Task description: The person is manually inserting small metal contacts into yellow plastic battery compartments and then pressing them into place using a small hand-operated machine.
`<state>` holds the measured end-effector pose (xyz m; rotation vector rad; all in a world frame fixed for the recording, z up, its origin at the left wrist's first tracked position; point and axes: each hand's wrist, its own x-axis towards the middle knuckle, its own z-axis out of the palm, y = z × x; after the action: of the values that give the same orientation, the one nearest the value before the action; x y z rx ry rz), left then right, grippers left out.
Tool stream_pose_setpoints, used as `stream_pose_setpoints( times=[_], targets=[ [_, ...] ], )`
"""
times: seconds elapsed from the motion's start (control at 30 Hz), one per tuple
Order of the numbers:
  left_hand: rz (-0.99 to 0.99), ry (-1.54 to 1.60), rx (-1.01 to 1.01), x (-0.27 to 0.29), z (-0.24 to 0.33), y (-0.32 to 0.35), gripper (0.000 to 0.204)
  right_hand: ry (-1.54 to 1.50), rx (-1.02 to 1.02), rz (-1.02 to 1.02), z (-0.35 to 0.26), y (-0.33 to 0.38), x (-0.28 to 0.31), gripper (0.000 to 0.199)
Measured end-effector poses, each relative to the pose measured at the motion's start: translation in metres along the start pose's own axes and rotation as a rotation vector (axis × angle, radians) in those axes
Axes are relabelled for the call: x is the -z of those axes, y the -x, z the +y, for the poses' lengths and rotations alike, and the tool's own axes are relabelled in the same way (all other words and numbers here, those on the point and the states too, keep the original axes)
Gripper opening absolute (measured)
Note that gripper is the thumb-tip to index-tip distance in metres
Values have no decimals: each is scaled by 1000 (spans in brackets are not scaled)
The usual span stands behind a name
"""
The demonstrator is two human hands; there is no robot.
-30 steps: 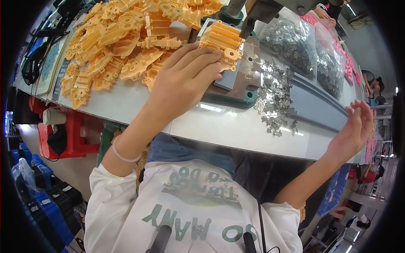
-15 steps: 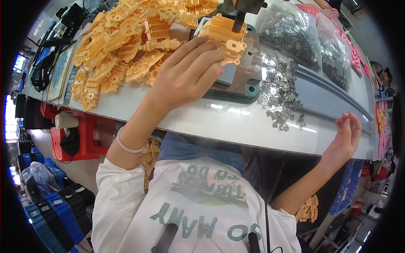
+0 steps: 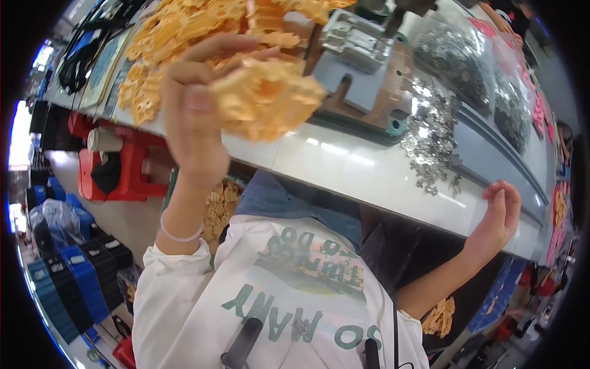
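My left hand (image 3: 195, 117) is closed on a yellow-orange moulded plastic housing (image 3: 267, 98), holding it above the table's near edge; hand and housing are blurred by motion. To its right stands a press with a silver metal fixture (image 3: 356, 42), whose top shows bare, on a green and brown base (image 3: 375, 114). My right hand (image 3: 495, 215) is raised at the table's right front edge, fingers bent and fingertips together. Whether a small piece sits in that pinch cannot be made out. A loose pile of small metal parts (image 3: 430, 135) lies between the press and this hand.
A heap of similar yellow housings (image 3: 178, 40) covers the back left of the table. Bags of metal parts (image 3: 455, 58) lie behind a grey rail-like tray (image 3: 498, 163). A red stool (image 3: 132, 163) stands at lower left. Another person's arm (image 3: 498, 18) shows at the far right.
My left hand has taken the housing off the metal fixture and brought it left and toward me. The fixture is now exposed. My right hand stays bent near the table's right edge.
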<state>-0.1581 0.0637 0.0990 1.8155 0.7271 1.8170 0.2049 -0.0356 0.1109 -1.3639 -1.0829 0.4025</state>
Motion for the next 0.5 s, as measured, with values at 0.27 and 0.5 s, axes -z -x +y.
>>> stream_pose_setpoints(
  times=[0.27, 0.5],
  targets=[
    [160, 106, 545, 142, 62, 70, 31, 116, 32, -63, 9, -2, 2, 13],
    [-613, -1261, 1617, 192, 82, 117, 49, 91, 39, -235, -3, -7, 1, 16]
  ],
)
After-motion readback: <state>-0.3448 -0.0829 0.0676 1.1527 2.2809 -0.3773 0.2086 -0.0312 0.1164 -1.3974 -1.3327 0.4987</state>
